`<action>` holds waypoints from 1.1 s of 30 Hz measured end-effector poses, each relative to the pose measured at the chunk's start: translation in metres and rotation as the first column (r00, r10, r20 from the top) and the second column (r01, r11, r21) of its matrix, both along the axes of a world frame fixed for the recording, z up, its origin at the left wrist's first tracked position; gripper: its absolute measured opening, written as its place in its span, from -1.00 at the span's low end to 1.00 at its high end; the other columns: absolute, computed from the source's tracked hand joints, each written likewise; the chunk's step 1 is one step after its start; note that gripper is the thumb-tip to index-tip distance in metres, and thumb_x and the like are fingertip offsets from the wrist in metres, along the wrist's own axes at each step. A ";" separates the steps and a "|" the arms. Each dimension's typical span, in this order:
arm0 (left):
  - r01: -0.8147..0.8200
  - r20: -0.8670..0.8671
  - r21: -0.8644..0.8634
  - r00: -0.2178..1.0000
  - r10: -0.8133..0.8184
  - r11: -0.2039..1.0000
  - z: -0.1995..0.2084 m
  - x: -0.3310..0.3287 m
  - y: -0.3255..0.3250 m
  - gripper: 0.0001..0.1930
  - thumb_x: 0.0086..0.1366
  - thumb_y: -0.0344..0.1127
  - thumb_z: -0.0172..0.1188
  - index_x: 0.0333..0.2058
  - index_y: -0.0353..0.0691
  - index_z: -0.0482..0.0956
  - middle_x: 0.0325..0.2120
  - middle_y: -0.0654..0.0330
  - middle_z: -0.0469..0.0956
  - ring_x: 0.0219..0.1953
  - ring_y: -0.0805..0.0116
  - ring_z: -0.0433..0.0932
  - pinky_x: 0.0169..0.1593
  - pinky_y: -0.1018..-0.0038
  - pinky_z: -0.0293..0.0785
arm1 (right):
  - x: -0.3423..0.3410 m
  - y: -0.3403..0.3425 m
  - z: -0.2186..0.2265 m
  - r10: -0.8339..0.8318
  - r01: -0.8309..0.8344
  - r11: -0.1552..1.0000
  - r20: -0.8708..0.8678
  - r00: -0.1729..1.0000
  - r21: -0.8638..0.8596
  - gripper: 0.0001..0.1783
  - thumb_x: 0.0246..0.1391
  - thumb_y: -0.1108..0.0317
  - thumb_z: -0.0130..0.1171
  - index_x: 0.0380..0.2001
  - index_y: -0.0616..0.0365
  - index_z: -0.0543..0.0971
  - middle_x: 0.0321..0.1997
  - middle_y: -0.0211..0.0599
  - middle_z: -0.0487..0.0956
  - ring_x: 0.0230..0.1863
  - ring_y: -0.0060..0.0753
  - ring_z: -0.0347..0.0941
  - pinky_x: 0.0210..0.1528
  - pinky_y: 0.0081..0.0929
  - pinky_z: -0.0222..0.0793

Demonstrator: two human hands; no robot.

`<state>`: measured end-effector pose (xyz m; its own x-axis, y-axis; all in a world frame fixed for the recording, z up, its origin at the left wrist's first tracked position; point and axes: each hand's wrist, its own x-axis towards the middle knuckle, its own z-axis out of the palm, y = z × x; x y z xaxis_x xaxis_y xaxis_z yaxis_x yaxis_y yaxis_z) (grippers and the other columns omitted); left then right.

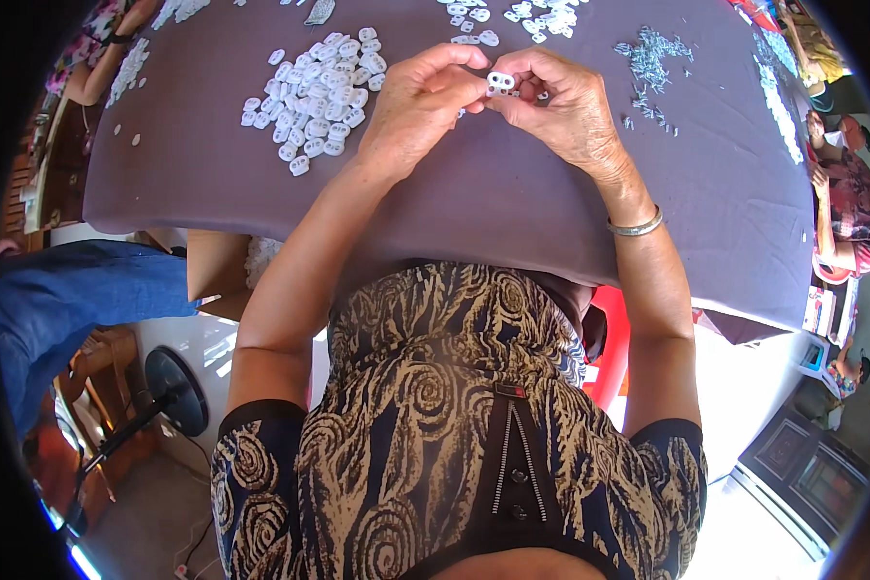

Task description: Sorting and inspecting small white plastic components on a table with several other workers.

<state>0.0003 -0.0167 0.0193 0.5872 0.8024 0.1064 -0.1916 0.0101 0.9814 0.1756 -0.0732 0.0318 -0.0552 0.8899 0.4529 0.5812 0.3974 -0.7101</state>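
Pinched between the right hand's (568, 101) thumb and fingers, a white two-holed piece (500, 81) hovers over the brown tablecloth (512, 193); the left hand's (406, 108) grip beside it is unclear. Leftward lies a heap of similar pieces (319, 94); below, a cardboard box (211, 266) shows indistinct whitish contents (260, 257).

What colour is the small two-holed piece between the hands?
The two-holed piece is white: head view.
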 end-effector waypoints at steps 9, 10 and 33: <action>-0.029 -0.020 0.052 0.999 0.030 0.998 -0.004 0.004 0.000 -0.75 0.20 -0.38 0.23 -0.15 -0.27 0.49 -0.48 0.26 0.57 -0.46 0.60 0.47 -0.48 0.67 0.30 | -0.002 0.001 -0.001 0.034 -0.035 0.998 0.018 0.999 0.054 -0.74 -0.19 0.51 0.30 -0.32 0.14 0.58 -0.52 -0.47 0.44 -0.59 -0.66 0.31 -0.54 -0.64 0.32; -0.033 -0.030 0.036 0.999 0.034 0.999 -0.003 0.004 0.000 -0.74 0.20 -0.39 0.22 -0.14 -0.29 0.47 -0.48 0.26 0.56 -0.46 0.60 0.47 -0.48 0.66 0.31 | -0.003 0.001 -0.002 0.034 -0.034 0.998 0.016 0.999 0.055 -0.74 -0.19 0.51 0.30 -0.32 0.14 0.58 -0.52 -0.47 0.44 -0.59 -0.66 0.31 -0.54 -0.64 0.32; -0.032 0.174 -0.137 0.983 0.056 0.990 -0.008 0.011 -0.015 -0.73 0.18 -0.53 0.15 -0.12 -0.19 0.53 -0.52 0.37 0.50 -0.43 0.62 0.43 -0.32 0.60 0.37 | -0.002 -0.003 -0.007 0.021 -0.068 0.994 0.454 0.891 0.087 -0.64 0.05 0.14 0.19 -0.44 0.24 0.39 -0.44 -0.07 0.52 -0.37 -0.02 0.50 -0.37 -0.22 0.45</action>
